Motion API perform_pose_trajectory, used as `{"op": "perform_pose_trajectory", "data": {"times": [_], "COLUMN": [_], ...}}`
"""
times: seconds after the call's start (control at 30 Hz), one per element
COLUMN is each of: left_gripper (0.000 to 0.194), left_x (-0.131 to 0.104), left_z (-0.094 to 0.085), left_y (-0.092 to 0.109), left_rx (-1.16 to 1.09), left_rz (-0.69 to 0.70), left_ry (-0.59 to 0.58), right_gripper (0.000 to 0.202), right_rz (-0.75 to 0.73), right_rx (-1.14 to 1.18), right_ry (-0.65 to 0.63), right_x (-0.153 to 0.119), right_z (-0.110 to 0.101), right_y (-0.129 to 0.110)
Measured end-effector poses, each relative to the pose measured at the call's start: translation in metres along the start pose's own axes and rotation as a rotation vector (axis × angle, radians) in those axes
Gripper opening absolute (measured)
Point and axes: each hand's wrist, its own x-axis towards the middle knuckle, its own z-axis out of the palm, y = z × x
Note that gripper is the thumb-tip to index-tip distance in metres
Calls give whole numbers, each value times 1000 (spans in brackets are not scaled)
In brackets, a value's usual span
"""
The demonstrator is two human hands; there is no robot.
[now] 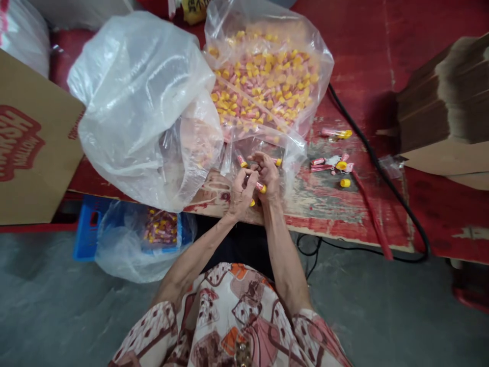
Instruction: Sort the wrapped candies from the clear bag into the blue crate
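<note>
My left hand is closed, its fingertips pinched at a small pink tube with a yellow cap. My right hand is close against it, fingers curled inward and the tube's cap near its palm; what those fingers hold is hidden. Around both hands, more yellow-capped tubes lie at the mouth of a clear plastic bag, one tube just above my left hand. Behind, the bag bulges with a heap of pink tubes with yellow caps.
A large cloudy plastic bag stands left, beside a cardboard box. Below the table edge, a blue crate holds bagged tubes. Loose tubes and a yellow cap lie right, near a black cable and brown cartons.
</note>
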Motion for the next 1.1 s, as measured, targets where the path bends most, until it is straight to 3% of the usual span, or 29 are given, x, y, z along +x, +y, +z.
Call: {"op": "perform_pose_trajectory", "data": {"times": [0.3, 0.57, 0.77, 0.87, 0.97, 1.1], "left_gripper": [51, 55, 47, 48, 43, 27], "left_x": [6, 9, 10, 2, -3, -6], "left_z": [10, 24, 37, 43, 41, 25], "left_y": [2, -4, 6, 5, 1, 1], "left_rx": [-111, -201, -51, -37, -81, -42], "left_rz": [-75, -146, 9, 13, -3, 54], "left_ry": [267, 297, 272, 235, 252, 301], "right_gripper": [44, 58, 59, 56, 56, 49], "right_rz": [-77, -15, 17, -31, -73, -65], "right_rx": [65, 3, 105, 99, 33, -21], "right_ry": [35, 67, 68, 104, 102, 111], "right_x": [5, 0, -4, -5, -4, -3], "right_z": [-10, 0, 1, -2, -1, 3], "right_y": [5, 1, -2, 0, 4, 2]}}
